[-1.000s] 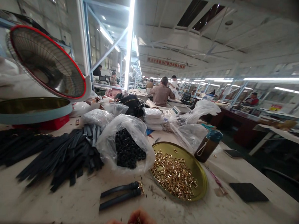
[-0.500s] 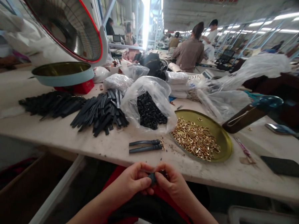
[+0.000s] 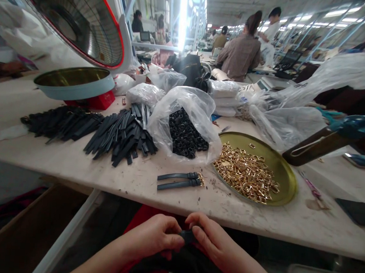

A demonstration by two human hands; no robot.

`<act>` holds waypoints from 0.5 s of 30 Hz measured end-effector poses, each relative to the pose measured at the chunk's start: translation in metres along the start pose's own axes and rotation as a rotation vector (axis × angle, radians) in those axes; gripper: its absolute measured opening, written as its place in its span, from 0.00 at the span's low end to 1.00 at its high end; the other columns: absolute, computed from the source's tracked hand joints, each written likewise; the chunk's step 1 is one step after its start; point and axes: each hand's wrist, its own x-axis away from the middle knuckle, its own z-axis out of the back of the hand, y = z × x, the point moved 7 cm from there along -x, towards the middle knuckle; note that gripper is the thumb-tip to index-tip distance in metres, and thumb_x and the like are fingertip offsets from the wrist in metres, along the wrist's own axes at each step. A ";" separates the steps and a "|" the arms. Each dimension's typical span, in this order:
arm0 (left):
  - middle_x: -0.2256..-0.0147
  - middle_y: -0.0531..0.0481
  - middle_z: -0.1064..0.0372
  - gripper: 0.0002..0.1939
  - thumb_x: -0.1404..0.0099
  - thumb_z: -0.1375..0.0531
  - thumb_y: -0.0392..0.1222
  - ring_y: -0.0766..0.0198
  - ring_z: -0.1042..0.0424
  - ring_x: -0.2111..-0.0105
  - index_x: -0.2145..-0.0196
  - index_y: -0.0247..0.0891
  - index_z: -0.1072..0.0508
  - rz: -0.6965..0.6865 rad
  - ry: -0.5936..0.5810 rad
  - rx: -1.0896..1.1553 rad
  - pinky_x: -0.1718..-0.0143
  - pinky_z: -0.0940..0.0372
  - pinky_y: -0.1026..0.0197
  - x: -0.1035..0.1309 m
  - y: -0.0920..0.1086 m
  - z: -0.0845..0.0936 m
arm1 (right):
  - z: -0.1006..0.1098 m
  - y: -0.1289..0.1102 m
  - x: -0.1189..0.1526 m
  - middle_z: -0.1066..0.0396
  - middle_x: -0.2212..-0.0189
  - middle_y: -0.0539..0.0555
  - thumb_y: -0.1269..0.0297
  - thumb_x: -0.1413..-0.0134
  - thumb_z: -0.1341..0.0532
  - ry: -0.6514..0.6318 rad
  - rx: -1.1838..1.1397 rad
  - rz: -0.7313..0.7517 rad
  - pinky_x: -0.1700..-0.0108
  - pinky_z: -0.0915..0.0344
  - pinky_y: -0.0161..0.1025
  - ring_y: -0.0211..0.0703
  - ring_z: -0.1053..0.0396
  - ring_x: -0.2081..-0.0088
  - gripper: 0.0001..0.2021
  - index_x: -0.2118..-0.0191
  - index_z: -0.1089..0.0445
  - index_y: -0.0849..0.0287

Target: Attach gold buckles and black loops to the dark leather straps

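Just off the table's front edge, my left hand (image 3: 161,235) pinches a dark strap (image 3: 187,236) between thumb and fingers. My right hand (image 3: 210,235) closes on the strap's other end, and its fingers hide most of that end. On the table beyond lie two finished-looking black straps with gold buckles (image 3: 179,181). Farther back, a clear plastic bag (image 3: 158,125) holds small black loops (image 3: 187,134). To its right, a round gold tray (image 3: 285,184) carries a heap of gold buckles (image 3: 248,172).
Piles of black straps (image 3: 121,135) and buckled straps (image 3: 60,124) cover the left side. A fan (image 3: 81,23) leans over a round tin (image 3: 76,92). On the right are a brown-handled tool (image 3: 306,149), pink scissors (image 3: 312,188) and a dark pad (image 3: 356,210). People sit and stand farther back.
Both hands have moved slightly down, still on the strap. My right hand's fingers have shifted around its end. The view has swung a little to the left.
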 end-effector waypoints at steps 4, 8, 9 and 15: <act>0.79 0.54 0.34 0.11 0.44 0.49 0.41 0.70 0.38 0.82 0.75 0.34 0.30 -0.033 0.042 -0.125 0.80 0.46 0.69 -0.010 0.009 0.007 | 0.006 0.007 -0.011 0.32 0.63 0.54 0.67 0.40 0.54 0.134 0.147 0.106 0.59 0.37 0.38 0.41 0.33 0.61 0.11 0.55 0.40 0.56; 0.81 0.55 0.37 0.11 0.45 0.50 0.41 0.69 0.39 0.82 0.76 0.35 0.29 -0.095 0.103 -0.256 0.81 0.47 0.69 -0.026 0.028 0.019 | 0.016 0.007 -0.026 0.30 0.65 0.54 0.69 0.41 0.55 0.266 0.251 0.238 0.61 0.35 0.37 0.40 0.32 0.63 0.11 0.56 0.40 0.56; 0.82 0.55 0.37 0.11 0.45 0.50 0.40 0.68 0.39 0.82 0.76 0.35 0.29 -0.108 0.115 -0.285 0.80 0.47 0.68 -0.029 0.033 0.022 | 0.019 0.007 -0.030 0.30 0.66 0.53 0.69 0.41 0.55 0.305 0.260 0.253 0.62 0.34 0.36 0.40 0.31 0.64 0.11 0.57 0.40 0.56; 0.80 0.54 0.35 0.11 0.45 0.49 0.37 0.66 0.37 0.77 0.78 0.37 0.29 -0.215 0.248 -0.441 0.76 0.47 0.67 -0.045 0.054 0.050 | 0.036 0.015 -0.053 0.29 0.67 0.52 0.63 0.39 0.54 0.596 0.200 0.283 0.65 0.33 0.33 0.40 0.29 0.65 0.10 0.59 0.38 0.54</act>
